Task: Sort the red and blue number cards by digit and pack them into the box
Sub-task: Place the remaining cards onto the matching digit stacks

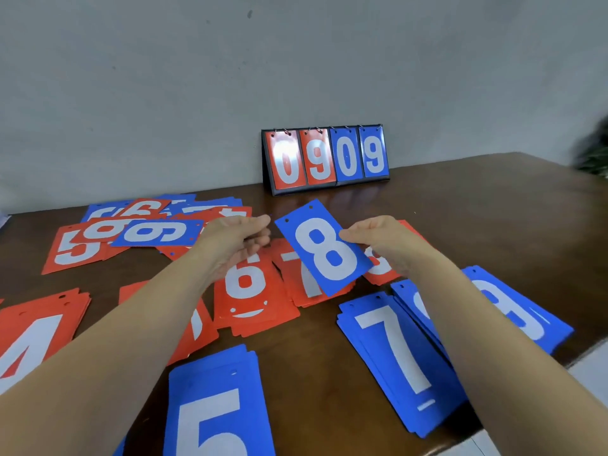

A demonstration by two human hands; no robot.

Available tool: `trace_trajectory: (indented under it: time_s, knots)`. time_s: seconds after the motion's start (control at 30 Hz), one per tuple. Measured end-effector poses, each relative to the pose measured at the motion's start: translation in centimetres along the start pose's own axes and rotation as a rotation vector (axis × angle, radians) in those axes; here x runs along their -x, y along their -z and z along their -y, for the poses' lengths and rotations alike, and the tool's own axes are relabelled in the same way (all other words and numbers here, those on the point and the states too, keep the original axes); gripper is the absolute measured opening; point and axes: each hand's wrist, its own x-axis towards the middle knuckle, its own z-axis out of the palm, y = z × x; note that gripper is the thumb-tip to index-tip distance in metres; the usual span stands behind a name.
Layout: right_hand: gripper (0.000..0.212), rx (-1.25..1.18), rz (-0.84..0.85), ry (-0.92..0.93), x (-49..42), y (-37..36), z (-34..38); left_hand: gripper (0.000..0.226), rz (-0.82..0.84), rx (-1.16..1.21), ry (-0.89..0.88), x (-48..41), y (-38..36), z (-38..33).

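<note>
My right hand (378, 236) pinches the right edge of a blue 8 card (324, 248) and holds it tilted above the table. My left hand (240, 238) hovers just left of the card, fingers relaxed, holding nothing. Sorted stacks lie below: red 6 (253, 301), red 7 (302, 281), a red stack (383, 269) mostly hidden by my right hand, blue 7 (394, 360), blue 5 (214, 406), a blue stack (523, 317) under my right forearm, and red 4 (33, 334). No box is in view.
An unsorted heap of red and blue cards (144, 225) lies at the far left of the brown table (477, 209). A flip scoreboard (325, 159) showing 0909 stands against the grey wall. The table's right edge (585, 353) runs close to the blue stacks.
</note>
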Motion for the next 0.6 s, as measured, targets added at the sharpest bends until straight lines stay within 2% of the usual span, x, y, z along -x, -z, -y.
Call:
trace_trajectory:
  time_s: [0.17,0.3,0.37,0.6]
  knots:
    - [0.027,0.033,-0.104,-0.06,4.9,3.4,-2.8,0.012,-0.044,-0.086,-0.044,-0.3,-0.9,0.4]
    - [0.02,0.069,-0.12,-0.118,7.9,4.3,-5.0,0.012,-0.055,-0.124,-0.066,0.2,-1.8,0.3]
    - [0.023,0.074,-0.137,-0.136,8.7,4.2,-5.5,0.014,-0.046,-0.126,-0.082,0.8,-2.0,0.2]
    - [0.022,-0.009,-0.306,-0.125,10.5,7.7,-6.6,0.013,-0.041,-0.105,-0.149,3.3,-3.4,-0.6]
